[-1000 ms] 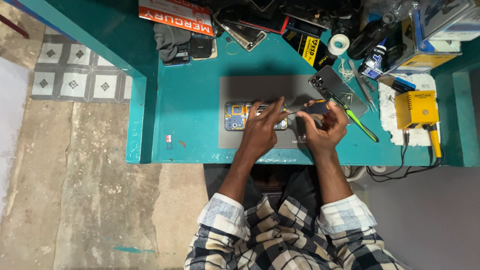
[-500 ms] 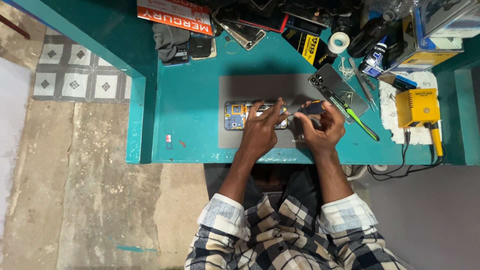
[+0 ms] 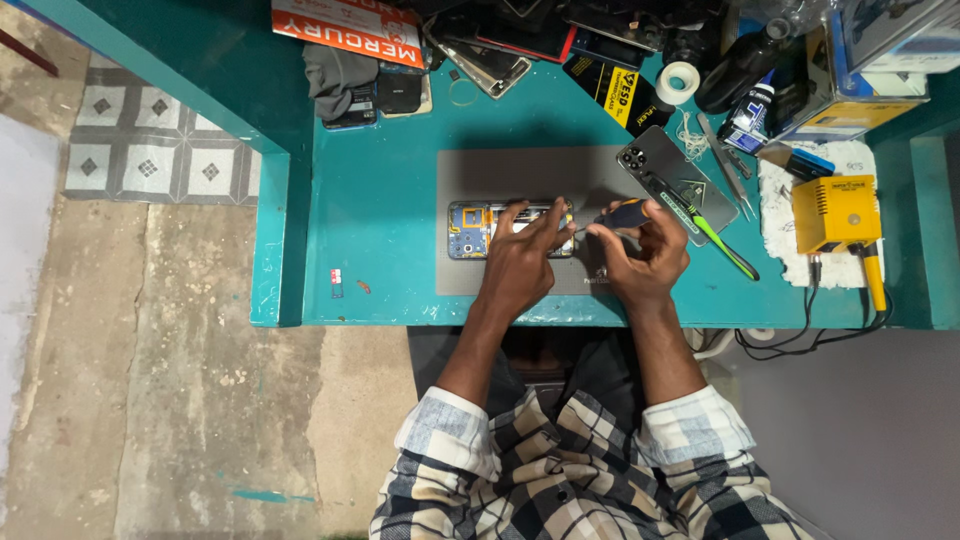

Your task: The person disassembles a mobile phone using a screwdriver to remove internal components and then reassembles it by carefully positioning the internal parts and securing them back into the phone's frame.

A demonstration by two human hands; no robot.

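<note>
The phone (image 3: 505,228) lies opened on the grey mat (image 3: 470,275), back cover (image 3: 676,182) set aside; left hand (image 3: 520,262) steadies it, right hand (image 3: 645,255) pinching a screwdriver (image 3: 615,214) at its edge; reassembly remains.

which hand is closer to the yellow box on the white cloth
Right. The right hand holds a screwdriver on the grey mat, closer to the yellow box; the left hand rests on the opened phone, farther away.

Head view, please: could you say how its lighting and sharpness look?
Head view: even light on the teal wooden table; soft shadow beneath both hands on the grey rectangular work mat; no strong glare; straight table edges bow slightly; the opened phone with blue circuit board stays sharp.
</note>
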